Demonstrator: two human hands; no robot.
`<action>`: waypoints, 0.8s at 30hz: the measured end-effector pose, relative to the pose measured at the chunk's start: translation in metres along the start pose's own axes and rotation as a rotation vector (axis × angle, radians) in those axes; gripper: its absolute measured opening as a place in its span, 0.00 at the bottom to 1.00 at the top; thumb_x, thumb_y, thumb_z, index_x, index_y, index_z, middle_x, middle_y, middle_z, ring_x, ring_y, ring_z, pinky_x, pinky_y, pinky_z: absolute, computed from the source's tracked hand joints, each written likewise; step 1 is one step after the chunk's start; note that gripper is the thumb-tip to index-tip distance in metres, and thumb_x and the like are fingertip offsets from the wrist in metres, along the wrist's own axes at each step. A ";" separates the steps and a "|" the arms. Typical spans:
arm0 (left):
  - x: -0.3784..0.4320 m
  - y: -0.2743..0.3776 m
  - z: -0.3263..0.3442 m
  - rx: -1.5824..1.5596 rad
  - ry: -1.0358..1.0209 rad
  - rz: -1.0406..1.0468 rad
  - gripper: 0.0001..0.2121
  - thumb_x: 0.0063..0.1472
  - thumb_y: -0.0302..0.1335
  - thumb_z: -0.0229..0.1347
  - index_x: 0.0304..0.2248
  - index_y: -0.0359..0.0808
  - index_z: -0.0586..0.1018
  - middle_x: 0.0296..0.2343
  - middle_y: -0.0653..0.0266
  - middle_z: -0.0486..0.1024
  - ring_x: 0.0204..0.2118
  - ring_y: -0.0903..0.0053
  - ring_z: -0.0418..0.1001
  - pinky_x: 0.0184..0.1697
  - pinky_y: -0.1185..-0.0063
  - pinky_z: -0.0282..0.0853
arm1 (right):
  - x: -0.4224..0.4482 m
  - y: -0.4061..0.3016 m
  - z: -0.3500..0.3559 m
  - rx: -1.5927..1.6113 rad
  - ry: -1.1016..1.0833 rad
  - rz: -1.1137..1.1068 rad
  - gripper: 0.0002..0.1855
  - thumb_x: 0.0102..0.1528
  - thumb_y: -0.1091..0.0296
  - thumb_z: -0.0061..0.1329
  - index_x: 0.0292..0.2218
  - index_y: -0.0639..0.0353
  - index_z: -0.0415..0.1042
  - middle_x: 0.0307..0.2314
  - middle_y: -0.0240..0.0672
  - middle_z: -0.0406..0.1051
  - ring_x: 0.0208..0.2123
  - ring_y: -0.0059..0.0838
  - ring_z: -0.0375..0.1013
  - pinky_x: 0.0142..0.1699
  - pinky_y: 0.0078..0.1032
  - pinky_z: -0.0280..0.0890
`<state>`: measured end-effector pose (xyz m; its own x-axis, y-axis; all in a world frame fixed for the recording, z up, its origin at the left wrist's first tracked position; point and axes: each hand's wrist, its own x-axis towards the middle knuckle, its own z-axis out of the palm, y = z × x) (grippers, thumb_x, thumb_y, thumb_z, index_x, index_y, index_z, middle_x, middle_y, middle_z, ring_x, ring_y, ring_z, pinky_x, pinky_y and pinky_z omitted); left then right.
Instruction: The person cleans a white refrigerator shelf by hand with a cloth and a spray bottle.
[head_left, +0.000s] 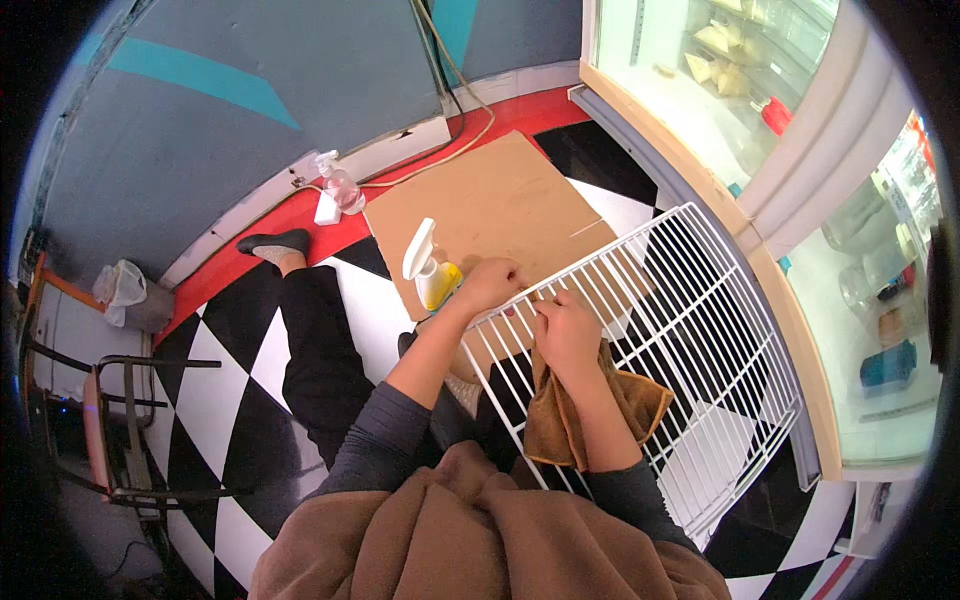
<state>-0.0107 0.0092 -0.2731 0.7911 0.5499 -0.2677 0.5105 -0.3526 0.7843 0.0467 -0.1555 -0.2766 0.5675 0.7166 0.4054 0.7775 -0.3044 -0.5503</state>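
Observation:
A white wire shelf rack (701, 360) lies tilted across the person's right side, over the checkered floor and partly over a flattened cardboard sheet (487, 195). My left hand (493, 286) is closed at the rack's upper left edge, its fingers curled by the rim wire. My right hand (568, 330) grips a brown microfiber cloth (555, 420) against the wires near the same edge; most of the cloth hangs over the rack. Just left of my left hand, a spray bottle (439, 283) with a white trigger head and yellow body stands on the cardboard.
A clear pump bottle (343, 189) and a small white block (328, 208) are by the wall. Cables (480, 112) run along the wall's base. A lit glass-fronted display case (757, 247) stands at right. At left are a metal-framed chair (112, 427) and a bin (152, 307) with a plastic bag.

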 end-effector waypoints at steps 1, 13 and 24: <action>0.000 0.001 -0.001 0.070 -0.043 0.059 0.11 0.58 0.27 0.52 0.25 0.25 0.76 0.20 0.52 0.76 0.16 0.70 0.76 0.20 0.78 0.72 | -0.001 0.003 0.002 -0.050 -0.080 0.024 0.05 0.46 0.69 0.50 0.27 0.55 0.77 0.26 0.37 0.68 0.29 0.40 0.70 0.32 0.36 0.67; 0.001 -0.013 0.000 0.105 -0.131 0.150 0.12 0.59 0.31 0.53 0.26 0.27 0.76 0.19 0.58 0.76 0.18 0.74 0.77 0.21 0.79 0.71 | 0.002 0.003 0.009 -0.146 -0.235 0.074 0.09 0.47 0.66 0.49 0.27 0.61 0.75 0.30 0.41 0.70 0.31 0.43 0.71 0.35 0.39 0.69; -0.005 -0.015 -0.004 -0.151 -0.136 0.029 0.12 0.61 0.32 0.51 0.29 0.29 0.75 0.22 0.59 0.75 0.18 0.74 0.77 0.21 0.79 0.70 | -0.003 0.002 -0.002 -0.067 -0.064 -0.024 0.07 0.46 0.70 0.45 0.20 0.62 0.71 0.22 0.42 0.68 0.24 0.44 0.70 0.29 0.38 0.66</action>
<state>-0.0233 0.0149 -0.2815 0.8484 0.4300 -0.3086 0.4384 -0.2442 0.8650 0.0469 -0.1596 -0.2775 0.5315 0.7620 0.3698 0.8084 -0.3260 -0.4902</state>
